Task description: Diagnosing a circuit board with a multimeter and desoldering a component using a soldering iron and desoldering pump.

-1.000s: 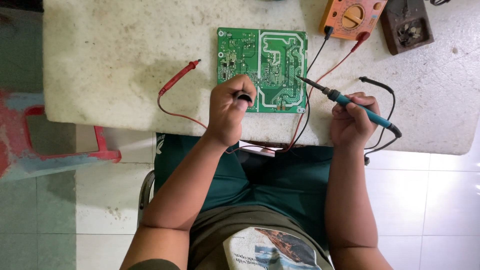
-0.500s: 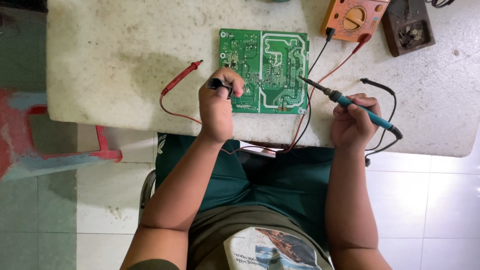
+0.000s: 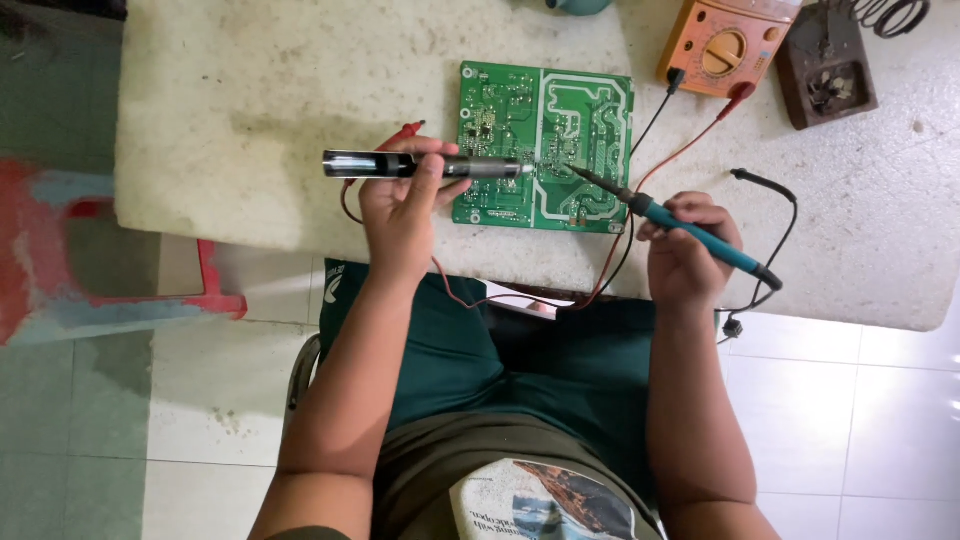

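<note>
While the person sits with green-clad knees under its near edge, the pale stone worktop point(image 3: 250, 110) fills the upper half of the view, with a red stool point(image 3: 60, 250) on the tiled floor at nine o'clock. Next in size, a green circuit board point(image 3: 545, 145) lies flat near the worktop's middle, solder side up. At one o'clock from it sits an orange meter point(image 3: 725, 45), and just past that, at two o'clock, a dark brown stand point(image 3: 825, 65) with a wire coil at its top edge. Red and black leads run from the meter down past the board's right edge to the worktop's near edge.

At eight o'clock from the board, the left hand point(image 3: 400, 205) has its fingers clamped on a black and silver solder sucker point(image 3: 420, 165), which lies level with its tip resting on the board's middle. At four o'clock from the board, the right hand point(image 3: 690, 250) has its fingers wrapped tight round the blue handle of a soldering iron point(image 3: 665, 220), tilted so the dark tip meets the board just beside the sucker's tip. A red probe point(image 3: 405, 133) peeks out behind the left hand's knuckles.
</note>
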